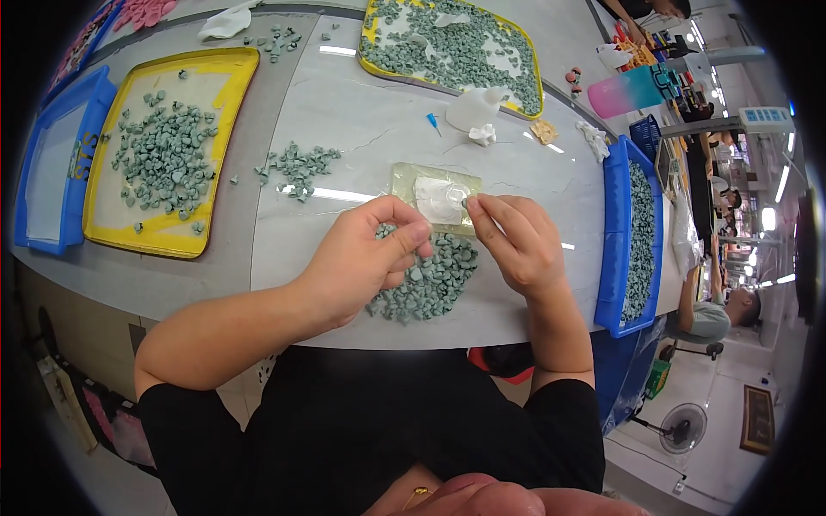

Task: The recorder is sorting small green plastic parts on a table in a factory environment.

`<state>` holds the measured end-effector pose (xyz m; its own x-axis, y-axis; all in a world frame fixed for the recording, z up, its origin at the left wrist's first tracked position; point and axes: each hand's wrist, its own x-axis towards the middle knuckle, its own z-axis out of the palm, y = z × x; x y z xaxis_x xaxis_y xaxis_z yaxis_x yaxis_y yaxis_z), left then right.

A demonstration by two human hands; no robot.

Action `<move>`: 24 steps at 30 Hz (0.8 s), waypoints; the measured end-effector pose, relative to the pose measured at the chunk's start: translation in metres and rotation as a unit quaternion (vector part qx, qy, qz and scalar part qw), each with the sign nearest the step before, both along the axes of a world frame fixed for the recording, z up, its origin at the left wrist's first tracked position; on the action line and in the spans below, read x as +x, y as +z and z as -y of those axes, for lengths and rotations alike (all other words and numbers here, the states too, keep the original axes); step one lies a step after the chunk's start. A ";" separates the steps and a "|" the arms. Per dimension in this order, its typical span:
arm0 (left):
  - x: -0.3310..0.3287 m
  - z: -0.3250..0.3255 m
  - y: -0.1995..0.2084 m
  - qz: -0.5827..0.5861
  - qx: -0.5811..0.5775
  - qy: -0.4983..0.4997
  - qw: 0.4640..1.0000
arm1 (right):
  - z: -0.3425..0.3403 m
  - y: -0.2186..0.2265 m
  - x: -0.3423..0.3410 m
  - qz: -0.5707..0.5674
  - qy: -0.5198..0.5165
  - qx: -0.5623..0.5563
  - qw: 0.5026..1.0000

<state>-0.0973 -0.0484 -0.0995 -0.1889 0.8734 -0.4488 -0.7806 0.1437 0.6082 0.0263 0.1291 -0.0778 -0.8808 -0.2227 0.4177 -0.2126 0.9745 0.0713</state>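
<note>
My right hand [527, 249] pinches a small grey-green piece [465, 204] between thumb and fingertips, over the right edge of a translucent yellowish pad [413, 179]. On that pad lies a white sheet [437, 203]. My left hand [366, 254] is closed at the pad's lower left, thumb against the fingers; whatever it holds is hidden. Just below the pad, between my hands, a pile of similar grey-green pieces [426, 288] is heaped on the table, partly behind my left hand. A smaller group of these pieces [301, 168] lies farther left.
Left stands a yellow-rimmed tray [237, 73] of pieces beside a blue tray [30, 211]. Another yellow-rimmed tray [540, 99] is at the back, near a white bottle [471, 110] and a blue-tipped needle [433, 120]. A blue bin [613, 249] of pieces stands right, below a pink-turquoise bottle [624, 90].
</note>
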 end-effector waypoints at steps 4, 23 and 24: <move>0.000 0.002 0.001 0.010 0.000 -0.010 1.000 | 0.003 -0.005 0.000 -0.021 -0.016 -0.089 0.996; -0.002 0.004 0.006 0.044 0.012 -0.064 0.997 | 0.040 -0.009 0.000 0.012 -0.056 -0.486 0.872; -0.001 0.004 0.006 0.048 0.018 -0.062 0.997 | 0.040 -0.008 -0.001 0.011 -0.058 -0.486 0.872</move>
<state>-0.0986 -0.0521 -0.0939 -0.0358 0.9034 -0.4273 -0.8135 0.2221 0.5376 0.0253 0.0890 -0.0856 -0.8840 0.3174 0.3432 -0.1003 0.5882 -0.8024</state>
